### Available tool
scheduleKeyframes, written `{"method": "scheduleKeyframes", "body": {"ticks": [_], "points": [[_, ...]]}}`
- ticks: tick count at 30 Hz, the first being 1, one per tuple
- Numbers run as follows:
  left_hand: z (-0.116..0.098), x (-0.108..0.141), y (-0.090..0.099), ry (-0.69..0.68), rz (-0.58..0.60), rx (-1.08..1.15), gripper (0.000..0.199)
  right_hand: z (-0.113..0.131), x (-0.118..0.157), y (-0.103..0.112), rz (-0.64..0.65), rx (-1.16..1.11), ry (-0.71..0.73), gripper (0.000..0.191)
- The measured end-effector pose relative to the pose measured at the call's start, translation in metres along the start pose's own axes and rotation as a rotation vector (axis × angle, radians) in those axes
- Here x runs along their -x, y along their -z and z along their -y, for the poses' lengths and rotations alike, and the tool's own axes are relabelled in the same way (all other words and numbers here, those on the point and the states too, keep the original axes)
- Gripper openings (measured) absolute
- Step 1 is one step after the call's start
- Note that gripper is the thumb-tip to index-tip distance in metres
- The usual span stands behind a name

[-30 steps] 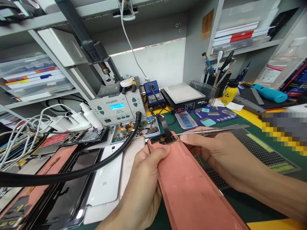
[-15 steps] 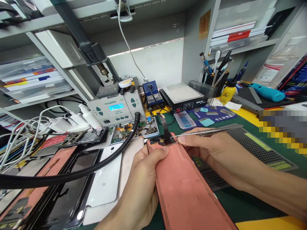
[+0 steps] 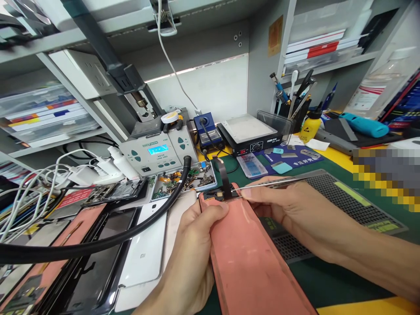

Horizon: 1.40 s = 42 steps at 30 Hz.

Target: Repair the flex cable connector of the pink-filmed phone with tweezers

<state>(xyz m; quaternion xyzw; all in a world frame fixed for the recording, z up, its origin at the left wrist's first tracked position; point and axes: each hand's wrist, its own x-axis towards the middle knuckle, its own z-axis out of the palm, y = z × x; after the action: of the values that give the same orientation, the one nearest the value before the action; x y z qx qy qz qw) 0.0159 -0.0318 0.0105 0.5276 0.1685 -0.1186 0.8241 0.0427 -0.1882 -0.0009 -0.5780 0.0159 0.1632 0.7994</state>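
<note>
My left hand [image 3: 193, 249] grips the left edge of a phone screen panel [image 3: 256, 258] with a copper-coloured back, its thumb lying near the top end. The panel tilts toward me. A dark flex cable [image 3: 225, 177] stands up in a curve from the top end, beside small black parts. Between the thumb and fingers of my right hand [image 3: 288, 205] is a pair of thin metal tweezers [image 3: 278, 182]. Their tips reach the base of the flex cable; whether they pinch it I cannot tell.
Behind the panel lies a tray of small circuit parts [image 3: 200, 177], near a grey hot-air station [image 3: 157, 151]. Its black hose [image 3: 144, 229] crosses phone parts on the left. A perforated mat [image 3: 348, 197] lies right, under my right hand; a heating plate [image 3: 252, 135] stands behind.
The flex cable is bent a little more at its top. The tweezers have turned slightly in my right hand, with less of their rear end showing. My left hand keeps its grip.
</note>
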Motion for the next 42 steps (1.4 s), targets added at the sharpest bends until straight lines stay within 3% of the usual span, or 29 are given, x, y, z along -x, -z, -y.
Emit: {"method": "scheduleKeyframes", "body": {"ticks": [9, 20, 26, 34, 42], "points": [[0.000, -0.002, 0.000, -0.014, 0.031, 0.025, 0.034, -0.002, 0.001, -0.001, -0.018, 0.039, -0.020, 0.021], [-0.002, -0.001, 0.007, 0.126, -0.029, 0.103, 0.031, 0.001, 0.003, 0.000, -0.066, 0.056, 0.030, 0.025], [-0.005, -0.001, 0.008, 0.045, -0.036, 0.101, 0.025, 0.000, 0.003, 0.006, -0.054, 0.021, 0.171, 0.026], [-0.009, -0.021, 0.025, 0.203, 0.038, 0.113, 0.017, 0.001, 0.001, 0.012, -0.130, 0.104, 0.281, 0.029], [-0.008, -0.033, 0.035, 0.222, 0.035, 0.116, 0.020, 0.003, 0.004, 0.010, -0.172, 0.113, 0.287, 0.035]]}}
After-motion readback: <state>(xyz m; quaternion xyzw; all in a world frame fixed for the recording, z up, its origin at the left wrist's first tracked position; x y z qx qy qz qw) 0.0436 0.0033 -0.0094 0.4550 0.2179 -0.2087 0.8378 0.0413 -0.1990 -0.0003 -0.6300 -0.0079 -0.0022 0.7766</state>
